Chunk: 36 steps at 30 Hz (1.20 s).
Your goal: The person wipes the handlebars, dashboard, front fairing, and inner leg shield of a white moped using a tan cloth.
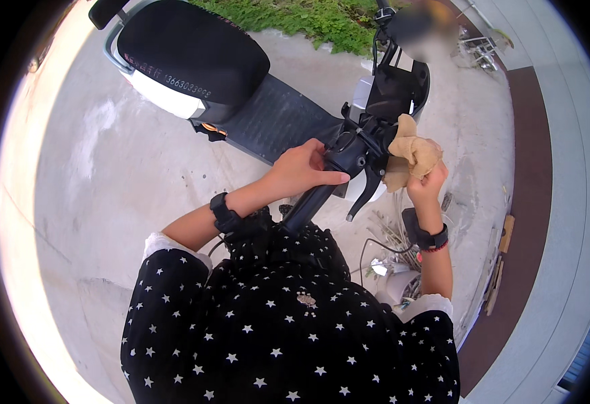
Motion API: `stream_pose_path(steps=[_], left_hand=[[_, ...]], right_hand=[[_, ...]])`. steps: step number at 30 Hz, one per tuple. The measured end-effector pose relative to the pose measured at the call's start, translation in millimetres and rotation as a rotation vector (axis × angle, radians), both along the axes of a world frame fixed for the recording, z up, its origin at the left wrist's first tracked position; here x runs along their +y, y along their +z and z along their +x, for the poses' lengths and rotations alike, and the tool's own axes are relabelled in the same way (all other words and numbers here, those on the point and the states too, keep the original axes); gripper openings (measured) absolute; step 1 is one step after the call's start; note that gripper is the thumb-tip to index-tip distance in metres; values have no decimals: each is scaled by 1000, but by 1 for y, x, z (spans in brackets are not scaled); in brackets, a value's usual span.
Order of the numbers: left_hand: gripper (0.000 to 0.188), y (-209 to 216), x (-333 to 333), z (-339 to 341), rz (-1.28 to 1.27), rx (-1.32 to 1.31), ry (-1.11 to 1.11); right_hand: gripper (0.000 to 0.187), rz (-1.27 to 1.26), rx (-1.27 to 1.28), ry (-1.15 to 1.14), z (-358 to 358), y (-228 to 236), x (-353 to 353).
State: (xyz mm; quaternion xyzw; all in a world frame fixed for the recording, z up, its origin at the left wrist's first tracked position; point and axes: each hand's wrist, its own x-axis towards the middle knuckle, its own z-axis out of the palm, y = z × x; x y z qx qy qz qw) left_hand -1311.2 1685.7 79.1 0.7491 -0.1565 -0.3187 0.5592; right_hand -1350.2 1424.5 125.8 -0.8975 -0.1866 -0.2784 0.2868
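Observation:
An electric scooter [241, 128] stands crosswise in front of me, its black-covered seat [194, 50] at the far left and its handlebar [308, 205] near my body. My left hand [301, 168] grips the black control housing [345, 153] by the handlebar grip, thumb on the near side and fingers on the far side. My right hand [428, 185] is closed on a tan cloth [417, 151], bunched up and held against the front side of the handlebar. A black brake lever [365, 195] sticks out between the two hands. The cloth hides part of the scooter's front.
Beyond the scooter grow green plants [295, 20]. A pale bucket [399, 283] and dry twigs [389, 232] are on the concrete ground [126, 182] below my right forearm. A wall with a brown base band [534, 135] runs along the right, with wood pieces [505, 236] beside it.

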Motion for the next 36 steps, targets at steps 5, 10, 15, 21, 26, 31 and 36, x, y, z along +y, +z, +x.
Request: stream_pose_path(steps=[5, 10, 15, 21, 26, 31, 36], left_hand=[[87, -5, -2, -1, -40, 47, 29], [79, -4, -3, 2, 75, 139, -33], [63, -17, -8, 6, -69, 301, -104], [66, -33, -13, -11, -154, 200, 18], [61, -24, -8, -11, -208, 366, -10], [64, -35, -12, -13, -251, 381, 20], [65, -31, -18, -19, -260, 353, 8]], right_hand=[[25, 75, 238, 41, -41, -4, 44], [24, 843, 465, -274, -14, 39, 75], [29, -333, 324, 103, 28, 15, 100], [29, -30, 493, 222, -9, 16, 96], [34, 1098, 671, 104, 19, 71, 33], [33, 340, 579, -250, 112, 101, 61], [28, -234, 1272, 46, 139, 5, 24]])
